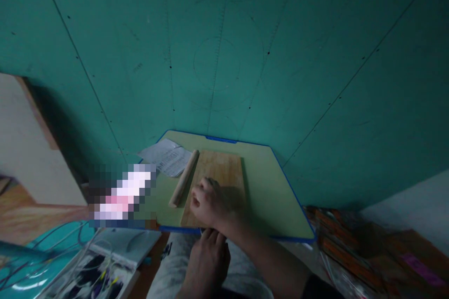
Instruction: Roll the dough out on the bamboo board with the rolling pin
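A wooden cutting board (224, 168) lies on a small pale green table with a blue rim. Over the board's near left part is my right hand (209, 203), its fingers curled in; I cannot make out anything inside them. Below it, at the table's near edge and over my lap, my left hand (208, 257) is closed with its back up. Its fingertips are hidden under my right wrist. A wooden rolling pin (185, 177) rests along the board's left side, untouched by either hand.
Printed paper (170, 156) lies at the table's (277, 196) far left. A blurred bright patch covers the left corner. Behind stands a green wall (140, 56). An open box with cables (101, 271) is at lower left, cardboard boxes (396, 252) at lower right.
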`<state>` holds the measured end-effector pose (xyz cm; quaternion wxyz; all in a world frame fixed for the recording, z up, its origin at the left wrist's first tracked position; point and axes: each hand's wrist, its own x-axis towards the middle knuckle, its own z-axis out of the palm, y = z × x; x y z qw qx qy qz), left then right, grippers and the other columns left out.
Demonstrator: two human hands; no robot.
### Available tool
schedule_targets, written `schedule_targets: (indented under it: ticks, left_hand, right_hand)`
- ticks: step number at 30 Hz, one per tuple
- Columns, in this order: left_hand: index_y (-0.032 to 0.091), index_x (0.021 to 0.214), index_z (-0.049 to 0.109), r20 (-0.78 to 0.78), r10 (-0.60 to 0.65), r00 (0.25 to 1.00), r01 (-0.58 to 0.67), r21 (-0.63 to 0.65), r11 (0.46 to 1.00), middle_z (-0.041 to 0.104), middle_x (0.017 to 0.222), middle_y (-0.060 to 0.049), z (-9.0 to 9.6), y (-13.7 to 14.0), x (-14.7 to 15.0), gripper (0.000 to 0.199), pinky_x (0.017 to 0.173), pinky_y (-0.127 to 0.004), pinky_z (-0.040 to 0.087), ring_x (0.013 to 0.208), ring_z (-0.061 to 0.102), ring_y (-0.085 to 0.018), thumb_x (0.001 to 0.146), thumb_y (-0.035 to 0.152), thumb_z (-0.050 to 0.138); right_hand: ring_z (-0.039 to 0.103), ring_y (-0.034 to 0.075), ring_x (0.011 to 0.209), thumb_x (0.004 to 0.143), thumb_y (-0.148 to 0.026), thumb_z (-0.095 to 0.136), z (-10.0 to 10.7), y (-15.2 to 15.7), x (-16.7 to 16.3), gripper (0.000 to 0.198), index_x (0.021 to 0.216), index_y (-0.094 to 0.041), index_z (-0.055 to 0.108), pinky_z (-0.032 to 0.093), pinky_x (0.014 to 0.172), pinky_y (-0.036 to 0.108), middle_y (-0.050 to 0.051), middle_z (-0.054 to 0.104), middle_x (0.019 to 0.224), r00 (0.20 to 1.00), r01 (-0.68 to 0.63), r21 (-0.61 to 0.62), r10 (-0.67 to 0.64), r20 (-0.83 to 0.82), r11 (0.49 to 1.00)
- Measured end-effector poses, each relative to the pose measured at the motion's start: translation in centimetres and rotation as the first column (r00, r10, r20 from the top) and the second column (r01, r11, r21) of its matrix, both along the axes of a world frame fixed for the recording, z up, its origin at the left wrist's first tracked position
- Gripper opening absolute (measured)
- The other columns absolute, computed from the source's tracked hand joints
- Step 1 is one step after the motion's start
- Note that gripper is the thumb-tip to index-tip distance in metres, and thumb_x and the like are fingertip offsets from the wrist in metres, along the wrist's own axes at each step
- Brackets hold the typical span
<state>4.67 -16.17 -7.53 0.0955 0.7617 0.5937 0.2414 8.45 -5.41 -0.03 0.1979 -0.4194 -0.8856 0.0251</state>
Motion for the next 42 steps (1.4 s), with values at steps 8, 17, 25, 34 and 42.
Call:
schedule_targets:
  ticks: [8,17,25,34,42]
  left_hand:
    - [0.021,0.084,0.064,0.014,0.021,1.0,-0.021,0.027,0.999,0.071,0.082,-0.002,-0.1,-0.2,0.1,0.024,0.068,-0.026,0.052,0.084,0.067,-0.019,0.084,0.002,0.05]
    - [0.024,0.084,0.061,0.086,0.031,0.996,-0.043,0.142,0.989,0.068,0.079,0.0,-1.5,-0.6,0.5,0.023,0.063,-0.027,0.047,0.078,0.063,-0.019,0.076,0.003,0.056]
    - [0.024,0.081,0.063,0.051,0.008,0.999,-0.016,0.157,0.987,0.07,0.078,0.001,-1.7,0.1,0.2,0.026,0.058,-0.027,0.049,0.075,0.066,-0.02,0.072,0.001,0.056]
    - [0.021,0.089,0.068,-0.017,-0.039,0.999,0.037,-0.116,0.993,0.074,0.091,-0.005,-0.7,0.4,-0.1,0.028,0.074,-0.027,0.053,0.09,0.067,-0.02,0.083,0.002,0.048]
    - [0.023,0.088,0.067,-0.019,-0.018,1.0,0.018,0.003,1.0,0.074,0.089,-0.002,-2.6,0.5,-0.3,0.026,0.07,-0.025,0.052,0.088,0.069,-0.019,0.083,0.004,0.05]
  right_hand:
    - [0.055,0.026,0.103,0.093,-0.025,0.055,-1.0,4.2,-1.8,0.012,0.096,-0.021,0.065,0.039,0.096,0.041,0.009,0.064,0.106,0.991,0.117,0.093,-0.122,0.052,0.989]
    - [0.057,0.025,0.105,0.089,-0.02,0.053,-1.7,14.9,0.8,0.018,0.094,-0.02,0.07,0.039,0.096,0.038,0.01,0.066,0.106,0.949,0.313,-0.067,-0.314,-0.011,0.947]
    - [0.064,0.02,0.105,0.096,-0.016,0.042,-2.6,13.4,4.0,0.03,0.11,-0.019,0.069,0.046,0.095,0.032,0.009,0.071,0.109,0.968,0.23,-0.071,-0.236,-0.084,0.971]
    - [0.062,0.022,0.098,0.082,-0.014,0.058,-3.2,5.7,7.3,0.023,0.104,-0.022,0.062,0.052,0.086,0.033,0.008,0.062,0.105,0.944,-0.019,0.059,0.038,-0.326,0.998]
    - [0.059,0.02,0.087,0.081,-0.019,0.06,-0.9,5.0,4.2,0.008,0.087,-0.021,0.063,0.044,0.074,0.03,0.005,0.061,0.095,0.974,0.224,0.017,-0.224,-0.02,0.974]
